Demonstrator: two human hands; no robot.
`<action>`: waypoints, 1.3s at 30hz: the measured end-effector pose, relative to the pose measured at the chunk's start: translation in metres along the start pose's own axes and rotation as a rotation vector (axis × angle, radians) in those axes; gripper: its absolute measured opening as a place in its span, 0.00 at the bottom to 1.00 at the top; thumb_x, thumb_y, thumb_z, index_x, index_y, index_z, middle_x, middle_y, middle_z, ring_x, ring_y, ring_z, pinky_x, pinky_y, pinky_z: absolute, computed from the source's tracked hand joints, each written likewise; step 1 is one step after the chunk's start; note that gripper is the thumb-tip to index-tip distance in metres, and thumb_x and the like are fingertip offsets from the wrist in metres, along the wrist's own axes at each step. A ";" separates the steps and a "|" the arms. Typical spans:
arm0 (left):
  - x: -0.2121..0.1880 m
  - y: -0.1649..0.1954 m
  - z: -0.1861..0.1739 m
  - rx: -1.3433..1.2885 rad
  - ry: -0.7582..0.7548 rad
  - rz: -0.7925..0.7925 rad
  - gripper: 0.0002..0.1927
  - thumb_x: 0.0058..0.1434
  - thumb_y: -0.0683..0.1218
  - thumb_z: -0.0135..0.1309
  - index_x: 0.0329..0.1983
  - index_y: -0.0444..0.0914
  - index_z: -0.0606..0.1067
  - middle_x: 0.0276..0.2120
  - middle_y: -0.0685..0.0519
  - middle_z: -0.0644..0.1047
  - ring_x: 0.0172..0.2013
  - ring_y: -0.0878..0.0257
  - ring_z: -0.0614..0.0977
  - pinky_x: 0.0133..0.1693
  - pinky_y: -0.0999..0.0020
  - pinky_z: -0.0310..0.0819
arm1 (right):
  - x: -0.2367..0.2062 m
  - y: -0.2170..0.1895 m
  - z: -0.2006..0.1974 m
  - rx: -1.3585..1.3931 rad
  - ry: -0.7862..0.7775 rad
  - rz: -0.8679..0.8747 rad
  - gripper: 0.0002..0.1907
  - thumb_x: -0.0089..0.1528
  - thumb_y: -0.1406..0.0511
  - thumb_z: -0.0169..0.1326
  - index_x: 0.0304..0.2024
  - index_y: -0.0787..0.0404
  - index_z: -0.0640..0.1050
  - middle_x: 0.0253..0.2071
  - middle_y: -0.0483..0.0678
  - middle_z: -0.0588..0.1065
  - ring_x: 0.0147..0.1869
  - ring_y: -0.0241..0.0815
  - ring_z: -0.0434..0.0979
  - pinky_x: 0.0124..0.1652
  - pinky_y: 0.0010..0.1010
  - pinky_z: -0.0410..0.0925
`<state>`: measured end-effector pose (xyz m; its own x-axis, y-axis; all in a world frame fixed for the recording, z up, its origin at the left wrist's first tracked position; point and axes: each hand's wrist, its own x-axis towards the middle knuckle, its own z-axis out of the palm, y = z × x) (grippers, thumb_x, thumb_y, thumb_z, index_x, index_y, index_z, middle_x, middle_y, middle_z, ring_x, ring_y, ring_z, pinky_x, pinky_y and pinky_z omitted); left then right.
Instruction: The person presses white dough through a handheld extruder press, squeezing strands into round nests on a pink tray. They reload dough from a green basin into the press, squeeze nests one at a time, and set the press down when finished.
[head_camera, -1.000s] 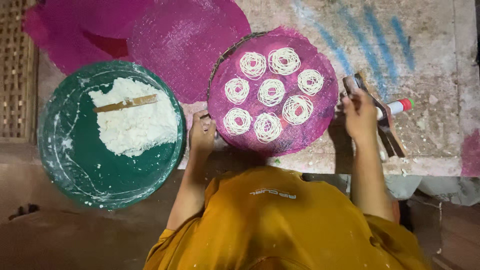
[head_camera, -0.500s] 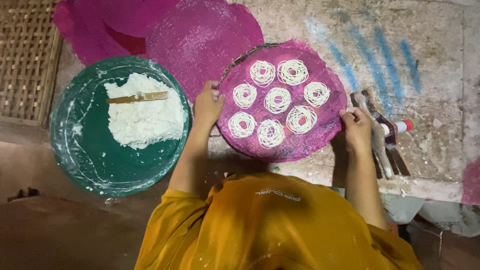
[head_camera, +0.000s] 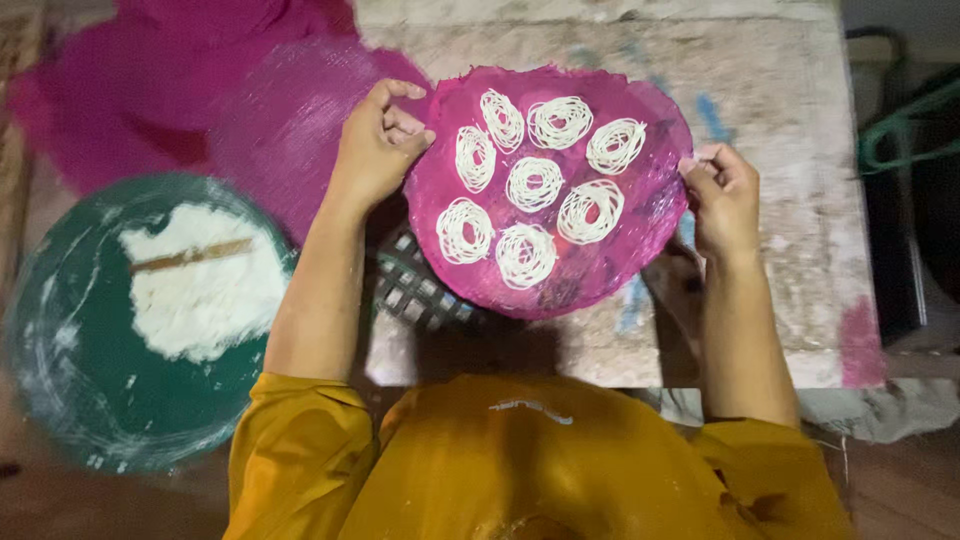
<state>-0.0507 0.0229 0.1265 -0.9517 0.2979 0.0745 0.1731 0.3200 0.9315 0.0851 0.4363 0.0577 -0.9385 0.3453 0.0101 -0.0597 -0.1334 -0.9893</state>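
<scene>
Left hand (head_camera: 378, 150): grip pinched on the left rim of the pink cloth disc (head_camera: 550, 190), thumb on top, fingers curled beneath. Right hand (head_camera: 722, 195): grip pinched on the opposite rim, fingertips pressed together on the edge. With one pinch at each side the disc stays stretched and roughly level, so the seven white noodle coils (head_camera: 535, 183) lie flat and apart from one another. The disc hangs above the near-left part of the worktop (head_camera: 780, 100), its near edge sagging slightly; whether it touches the surface cannot be told. Under that near edge a woven lattice tray (head_camera: 412, 288) shows, partly hidden. More pink cloth discs (head_camera: 260, 110) lie spread at the far-left corner, overlapping. Off the left edge, lower down, a green round basin (head_camera: 60, 400) holds white dough (head_camera: 205, 290) with a wooden stick (head_camera: 190, 255) laid across it, within reach of the left arm
</scene>
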 end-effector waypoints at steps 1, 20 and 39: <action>0.020 0.000 0.016 0.008 -0.015 -0.004 0.23 0.59 0.36 0.63 0.57 0.38 0.72 0.32 0.57 0.76 0.32 0.70 0.77 0.35 0.74 0.74 | 0.011 -0.008 -0.013 -0.003 0.038 0.014 0.03 0.67 0.72 0.57 0.39 0.59 0.76 0.29 0.36 0.71 0.28 0.25 0.65 0.29 0.20 0.57; 0.194 -0.038 0.240 -0.060 -0.020 0.110 0.23 0.58 0.38 0.59 0.57 0.38 0.72 0.53 0.46 0.75 0.50 0.55 0.80 0.45 0.58 0.78 | 0.058 -0.018 -0.153 -1.037 0.480 -0.414 0.22 0.67 0.68 0.64 0.62 0.65 0.72 0.55 0.61 0.70 0.56 0.53 0.74 0.53 0.42 0.70; -0.012 -0.193 -0.029 0.945 0.033 -0.447 0.43 0.62 0.57 0.59 0.77 0.55 0.52 0.75 0.43 0.46 0.72 0.37 0.50 0.64 0.32 0.44 | -0.173 0.018 -0.058 -1.165 0.324 0.164 0.26 0.56 0.61 0.68 0.53 0.66 0.77 0.42 0.59 0.79 0.44 0.56 0.80 0.44 0.45 0.70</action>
<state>-0.0796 -0.0684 -0.0434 -0.9818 -0.0412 -0.1856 -0.0824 0.9720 0.2202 0.2663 0.4283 0.0294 -0.7681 0.6404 0.0009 0.5482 0.6582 -0.5160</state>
